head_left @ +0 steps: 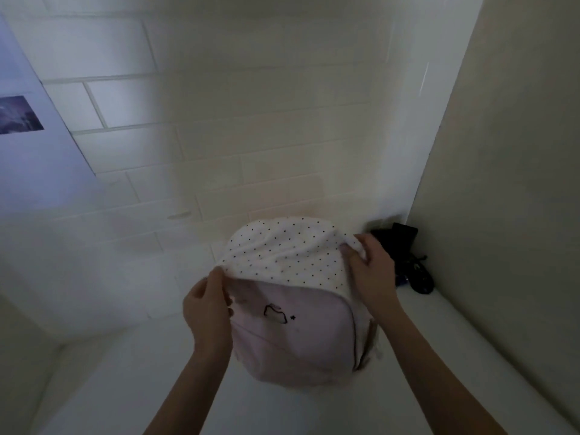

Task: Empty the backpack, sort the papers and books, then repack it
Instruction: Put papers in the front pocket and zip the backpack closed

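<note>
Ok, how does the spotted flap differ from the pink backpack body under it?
The spotted flap is white with small dark dots; the pink body is plain apart from a small outline drawing. The flap is lifted and rumpled, pinched by the left hand and right hand; the body rests on the white surface. Both are soft fabric.

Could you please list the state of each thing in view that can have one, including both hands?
Pink backpack: upright on the white surface, its top opened.
Dotted flap: lifted and spread, held at both edges.
Left hand: pinches the flap's left edge.
Right hand: grips the flap's right edge.
Dark items: lying in the corner, apart from the backpack; too dim to identify.
</note>
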Demonstrator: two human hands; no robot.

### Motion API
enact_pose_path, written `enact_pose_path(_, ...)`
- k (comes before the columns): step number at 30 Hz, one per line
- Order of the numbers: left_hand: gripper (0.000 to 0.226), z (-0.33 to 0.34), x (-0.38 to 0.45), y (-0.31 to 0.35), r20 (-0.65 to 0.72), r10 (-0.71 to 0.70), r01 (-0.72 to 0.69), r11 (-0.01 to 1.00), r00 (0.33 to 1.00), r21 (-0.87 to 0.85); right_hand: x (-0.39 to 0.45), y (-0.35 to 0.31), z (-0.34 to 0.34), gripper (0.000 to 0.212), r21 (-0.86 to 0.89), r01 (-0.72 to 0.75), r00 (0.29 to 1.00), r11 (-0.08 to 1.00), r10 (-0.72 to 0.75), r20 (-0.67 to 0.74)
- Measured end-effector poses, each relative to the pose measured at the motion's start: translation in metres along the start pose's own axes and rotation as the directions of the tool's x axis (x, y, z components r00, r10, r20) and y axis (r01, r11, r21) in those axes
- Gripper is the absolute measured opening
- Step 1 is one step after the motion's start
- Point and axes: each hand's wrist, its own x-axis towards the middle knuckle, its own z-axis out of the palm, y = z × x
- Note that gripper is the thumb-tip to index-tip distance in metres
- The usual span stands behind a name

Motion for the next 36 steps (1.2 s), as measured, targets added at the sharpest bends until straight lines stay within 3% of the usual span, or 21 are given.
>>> enact_pose_path(2,0.021,-0.007,0.015,-0.01,0.033,0.23,-0.233,0.957,0.973,0.174,0.006,0.002,-0.001,0.008,-0.013,-0.068,0.996,0.998,0.067,-0.062)
enact_pose_path(3,0.02,-0.009,0.023,-0.015,0.13,0.278,-0.301,0.926,0.952,0.228,0.008,0.003,-0.001,0.011,-0.026,-0.081,0.994,0.996,0.079,-0.073)
enact_pose_path(6,0.076,-0.012,0.034,-0.03,0.45,0.252,-0.42,0.846,0.857,0.327,0.014,0.004,-0.002,0.017,-0.041,-0.097,0.99,0.994,0.092,-0.107)
enact_pose_path(9,0.116,-0.008,0.042,-0.041,0.5,0.226,-0.473,0.758,0.836,0.449,0.02,0.005,-0.002,0.027,-0.023,-0.18,0.981,0.983,0.178,-0.074)
enact_pose_path(12,0.132,0.006,0.056,-0.048,0.493,0.167,-0.391,0.83,0.854,0.397,0.001,0.003,-0.007,0.035,0.057,-0.141,0.984,0.988,0.147,-0.101)
enact_pose_path(14,0.135,0.015,0.064,-0.054,0.484,0.125,-0.331,0.869,0.866,0.368,-0.028,0.007,-0.01,0.046,0.073,-0.063,0.995,0.995,0.068,-0.073)
enact_pose_path(15,0.132,0.019,0.066,-0.055,0.477,0.098,-0.308,0.87,0.873,0.384,-0.044,0.009,-0.009,0.057,0.07,-0.049,0.999,0.996,0.048,0.006)
enact_pose_path(18,0.114,0.032,0.077,-0.061,0.485,0.074,-0.313,0.844,0.872,0.435,-0.072,0.019,-0.001,0.114,-0.03,-0.124,0.957,0.992,0.128,0.26)
enact_pose_path(21,0.108,0.044,0.085,-0.061,0.484,0.059,-0.317,0.823,0.873,0.471,-0.06,0.017,0.005,0.135,-0.209,-0.199,0.954,0.957,0.239,0.182)
enact_pose_path(23,0.11,0.047,0.095,-0.064,0.467,-0.017,-0.219,0.869,0.884,0.445,-0.045,0.018,0.009,0.13,-0.154,-0.292,0.95,0.944,0.305,0.067)
enact_pose_path(25,0.096,0.052,0.103,-0.064,0.503,-0.106,-0.162,0.873,0.858,0.459,-0.027,0.023,0.012,0.116,-0.117,-0.415,0.907,0.902,0.42,0.018)
enact_pose_path(28,0.046,0.059,0.108,-0.055,0.597,-0.209,-0.179,0.833,0.775,0.524,-0.012,0.031,0.015,0.067,-0.281,-0.502,0.841,0.818,0.537,0.062)
enact_pose_path(29,0.043,0.059,0.108,-0.054,0.602,-0.224,-0.175,0.83,0.767,0.53,-0.012,0.033,0.015,0.049,-0.308,-0.501,0.842,0.809,0.538,0.044)
enact_pose_path(32,0.043,0.064,0.103,-0.052,0.586,-0.209,-0.179,0.826,0.783,0.534,-0.017,0.039,0.011,0.032,-0.291,-0.491,0.87,0.821,0.483,-0.102)
enact_pose_path(34,0.022,0.074,0.093,-0.045,0.594,-0.182,-0.161,0.864,0.784,0.478,-0.022,0.039,0.004,0.026,-0.174,-0.53,0.845,0.83,0.499,-0.191)
enact_pose_path(36,0.019,0.089,0.081,-0.038,0.635,-0.117,-0.207,0.887,0.763,0.412,-0.025,0.038,-0.009,0.02,-0.09,-0.568,0.804,0.818,0.527,-0.276)
